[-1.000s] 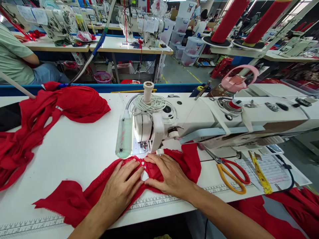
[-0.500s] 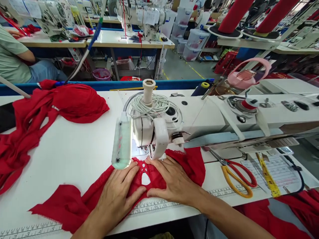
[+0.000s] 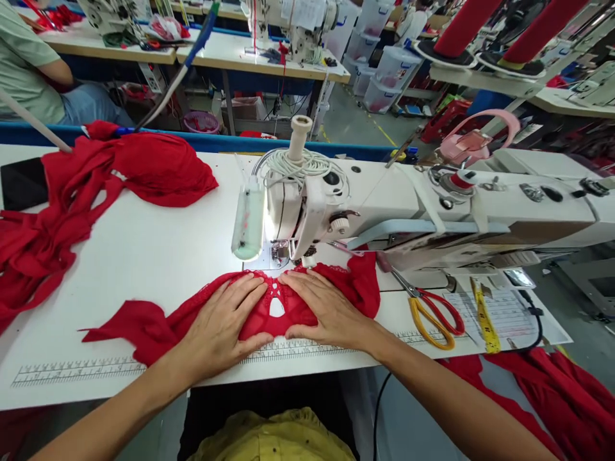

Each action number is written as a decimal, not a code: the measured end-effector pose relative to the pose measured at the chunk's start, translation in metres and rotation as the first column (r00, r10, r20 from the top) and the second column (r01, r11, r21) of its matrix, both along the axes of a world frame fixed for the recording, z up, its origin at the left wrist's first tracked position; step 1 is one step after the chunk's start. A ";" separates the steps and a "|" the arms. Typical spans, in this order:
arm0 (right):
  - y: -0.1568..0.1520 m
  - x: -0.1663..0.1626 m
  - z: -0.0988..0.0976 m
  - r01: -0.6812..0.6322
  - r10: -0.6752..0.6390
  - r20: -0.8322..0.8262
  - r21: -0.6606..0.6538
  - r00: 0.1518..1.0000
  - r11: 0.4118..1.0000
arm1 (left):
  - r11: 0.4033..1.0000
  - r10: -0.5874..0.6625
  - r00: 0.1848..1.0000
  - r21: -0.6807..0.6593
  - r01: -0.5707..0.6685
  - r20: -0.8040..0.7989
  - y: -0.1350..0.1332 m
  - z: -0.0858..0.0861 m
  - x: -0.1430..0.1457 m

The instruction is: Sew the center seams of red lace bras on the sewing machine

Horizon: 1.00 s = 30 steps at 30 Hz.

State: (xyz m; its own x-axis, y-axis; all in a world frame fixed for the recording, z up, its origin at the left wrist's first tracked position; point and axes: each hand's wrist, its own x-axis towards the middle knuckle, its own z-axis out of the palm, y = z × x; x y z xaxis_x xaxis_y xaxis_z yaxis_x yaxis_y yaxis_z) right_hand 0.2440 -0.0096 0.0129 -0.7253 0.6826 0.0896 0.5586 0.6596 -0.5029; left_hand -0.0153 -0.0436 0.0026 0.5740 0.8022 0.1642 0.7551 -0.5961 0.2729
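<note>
A red lace garment (image 3: 296, 312) lies flat on the white sewing table in front of the machine's needle area. A small criss-cross opening in its middle lets the white table show through. My left hand (image 3: 225, 323) rests flat on the garment left of that opening, fingers stretched forward and thumb out to the side. On the opening's right, my right hand (image 3: 319, 307) presses down with its fingers spread. Both sets of fingertips lie near the lace edge, just short of the presser foot (image 3: 280, 253). The sewing machine (image 3: 375, 198) stands directly beyond my hands.
Scissors (image 3: 435, 314) with red and orange handles and a yellow tape measure (image 3: 485, 320) lie at the right. More red fabric (image 3: 158, 169) is heaped at the left. A printed ruler (image 3: 81, 370) runs along the front edge. Beyond, a person (image 3: 29, 70) sits at another table.
The head view has tilted down, so the lap and the table's front edge show more. Both hands stay flat on the garment, which keeps about the same place before the presser foot.
</note>
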 end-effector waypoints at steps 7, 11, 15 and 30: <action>-0.002 0.001 -0.002 -0.003 0.003 0.002 -0.007 1.000 1.000 | 0.999 -0.044 0.999 -0.002 0.044 -0.004 0.003 -0.001 -0.006; -0.003 0.001 -0.003 0.009 -0.009 0.004 -0.013 1.000 1.000 | 0.998 -0.056 0.998 -0.005 0.056 -0.016 0.005 -0.001 -0.006; -0.002 0.001 -0.003 0.010 -0.010 0.005 -0.009 1.000 1.000 | 0.999 -0.046 0.999 -0.012 0.046 -0.024 0.004 -0.001 -0.006; -0.001 0.000 0.000 0.037 -0.036 0.034 -0.045 0.999 0.998 | 0.999 -0.032 0.999 -0.017 0.032 0.020 0.005 -0.006 -0.008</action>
